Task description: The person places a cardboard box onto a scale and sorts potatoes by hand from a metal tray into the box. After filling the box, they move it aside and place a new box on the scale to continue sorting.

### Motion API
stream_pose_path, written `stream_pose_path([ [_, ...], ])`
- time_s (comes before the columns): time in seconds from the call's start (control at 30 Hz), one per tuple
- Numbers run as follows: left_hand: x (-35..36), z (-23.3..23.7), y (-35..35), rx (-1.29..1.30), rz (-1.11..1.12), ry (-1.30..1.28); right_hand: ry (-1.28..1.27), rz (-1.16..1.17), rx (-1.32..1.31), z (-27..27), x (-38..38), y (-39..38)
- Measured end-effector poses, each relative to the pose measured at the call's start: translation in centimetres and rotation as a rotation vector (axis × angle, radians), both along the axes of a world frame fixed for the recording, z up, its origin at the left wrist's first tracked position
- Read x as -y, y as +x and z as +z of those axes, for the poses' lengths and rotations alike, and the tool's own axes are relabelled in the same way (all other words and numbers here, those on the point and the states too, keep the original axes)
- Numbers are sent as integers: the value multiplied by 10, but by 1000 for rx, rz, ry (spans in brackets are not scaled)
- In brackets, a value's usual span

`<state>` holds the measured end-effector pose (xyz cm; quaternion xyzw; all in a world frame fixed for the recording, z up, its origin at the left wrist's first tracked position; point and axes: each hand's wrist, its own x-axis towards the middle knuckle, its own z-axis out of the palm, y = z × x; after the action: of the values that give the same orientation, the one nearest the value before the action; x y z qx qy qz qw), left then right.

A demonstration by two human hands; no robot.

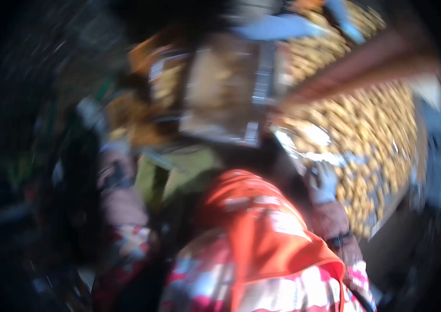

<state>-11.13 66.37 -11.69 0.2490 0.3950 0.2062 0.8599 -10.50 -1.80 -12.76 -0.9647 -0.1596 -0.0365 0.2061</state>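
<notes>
My right hand [323, 182], in a pale glove, rests at the near left edge of a big heap of small tan, potato-like pieces [366, 125]. Its fingers point up the frame beside a shiny clear plastic sheet or bag [309, 148]; blur hides whether it holds anything. On the left, my left hand [116, 145] is a smeared pale shape at the end of a mauve sleeve, near an orange-brown blurred thing [129, 117]. What its fingers do cannot be made out.
Ahead stands a tray or box [220, 88] with a few tan pieces, a smaller container [169, 83] beside it. A reddish-brown bar [355, 67] crosses the heap. Blue sleeves of another person [277, 27] reach in at the top. A green thing [189, 169] lies below the box.
</notes>
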Motion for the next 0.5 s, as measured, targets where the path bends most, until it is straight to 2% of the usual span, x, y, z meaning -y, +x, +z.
stream_pose_path([
  [0.03, -10, -2, 12, -54, -81, 64, -84, -60, 9, 4, -1, -4],
  [0.07, -9, -3, 26, -106, -161, 123, -256, -171, -382, 20, -7, 5],
  [0.1, 2, -2, 42, -153, -246, 169, -38, -176, -59, 1, 4, -15],
  [0.13, 28, -2, 56, -202, -340, 207, -166, -239, -30, -28, 12, -25],
  [0.2, 104, 0, 66, -306, -617, 212, -198, -274, 50, -26, 25, -41],
  [0.27, 191, -1, 50, -384, -994, 136, -138, -371, 99, -31, 36, -59],
  [0.3, 210, -12, 50, -355, -1321, 68, -63, -442, 109, -38, 38, -73],
  [0.37, 332, 21, 39, -442, -1480, 101, -127, -469, 125, -33, 63, -92],
  [0.43, 408, 30, 46, -449, -1639, 181, 14, -670, 112, -55, 86, -112],
  [0.47, 437, 30, 53, -459, -1690, 208, -41, -582, 153, -61, 106, -119],
  [0.5, 459, 26, 61, -432, -1719, 225, -72, -641, 126, -55, 114, -130],
])
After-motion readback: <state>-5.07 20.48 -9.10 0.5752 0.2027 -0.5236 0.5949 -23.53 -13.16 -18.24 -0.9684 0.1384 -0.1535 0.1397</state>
